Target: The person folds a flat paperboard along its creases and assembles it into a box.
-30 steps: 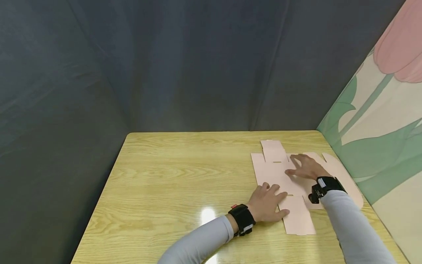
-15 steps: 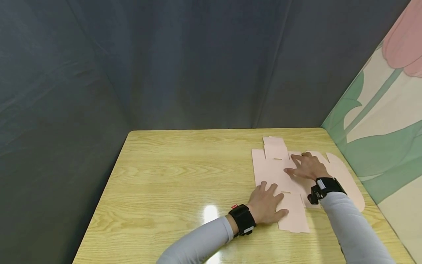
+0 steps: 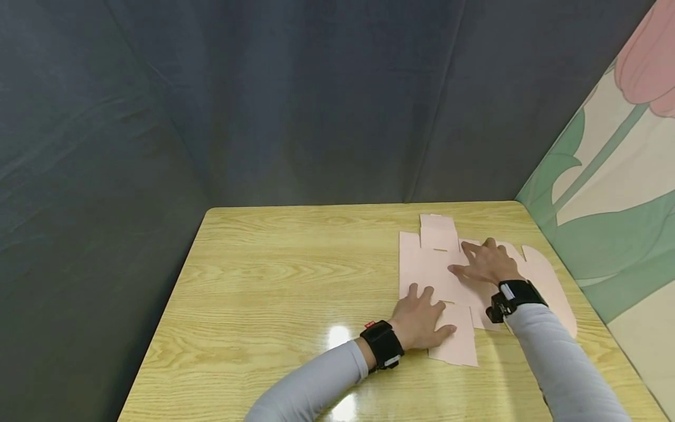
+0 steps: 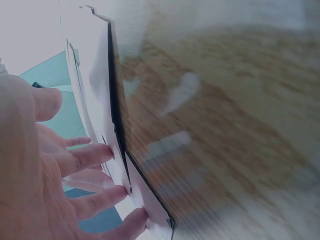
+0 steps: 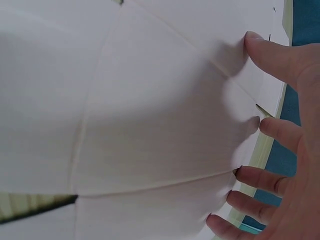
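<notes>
A pale pink flat cardboard box blank [image 3: 429,269] lies spread on the right part of the table, with flaps, slots and crease lines. My left hand [image 3: 418,319] rests with spread fingers on its near left corner and near flap [image 3: 459,337]. In the left wrist view those fingertips [image 4: 134,220] touch the card close to its edge. My right hand [image 3: 487,262] presses spread fingertips on the blank's middle right, short of its rounded end [image 3: 551,287]. In the right wrist view the thumb and fingers touch the creased card [image 5: 150,145].
The wood-grain table [image 3: 285,269] reaches left of the blank. A dark curtain [image 3: 316,105] stands behind and at the left. Along the right edge runs a tulip-patterned cloth [image 3: 622,234], close to the blank's rounded end.
The blank has shifted slightly left and turned a little, its near flap swinging left. Both hands have moved slightly left with it, fingers still spread on the card.
</notes>
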The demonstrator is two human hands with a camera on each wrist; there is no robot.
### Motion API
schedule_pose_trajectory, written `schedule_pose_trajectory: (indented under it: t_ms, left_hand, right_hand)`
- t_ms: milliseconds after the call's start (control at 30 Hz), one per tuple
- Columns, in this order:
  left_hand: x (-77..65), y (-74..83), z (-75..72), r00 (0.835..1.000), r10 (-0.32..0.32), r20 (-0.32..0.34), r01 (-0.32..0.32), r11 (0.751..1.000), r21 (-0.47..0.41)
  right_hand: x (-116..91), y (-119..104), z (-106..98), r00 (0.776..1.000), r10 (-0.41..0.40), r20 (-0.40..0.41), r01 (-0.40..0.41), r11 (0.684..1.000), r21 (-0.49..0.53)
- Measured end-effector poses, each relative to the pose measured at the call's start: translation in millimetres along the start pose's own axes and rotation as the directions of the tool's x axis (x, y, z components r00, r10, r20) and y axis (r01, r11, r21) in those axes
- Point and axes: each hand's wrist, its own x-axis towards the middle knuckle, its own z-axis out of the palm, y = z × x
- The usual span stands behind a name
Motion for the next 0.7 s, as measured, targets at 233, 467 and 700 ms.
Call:
schedule_pose_trajectory:
  t_ms: [233, 467, 700]
  left_hand:
    - [-3.4, -5.0, -1.4, 1.000, -0.019, 0.017, 0.019, 1.000, -0.006]
    - [-4.1, -10.7, 1.3, 0.998, -0.059, 0.006, 0.060, 0.997, -0.050]
    - [-6.8, -24.1, -1.1, 0.996, -0.087, 0.010, 0.088, 0.994, -0.066]
  right_hand:
    - [5, -6, 8, 0.999, -0.002, -0.039, 0.003, 1.000, 0.026]
    - [7, -9, 13, 0.997, -0.021, -0.073, 0.024, 0.999, 0.041]
    - [8, -14, 11, 0.999, -0.023, -0.046, 0.028, 0.992, 0.122]
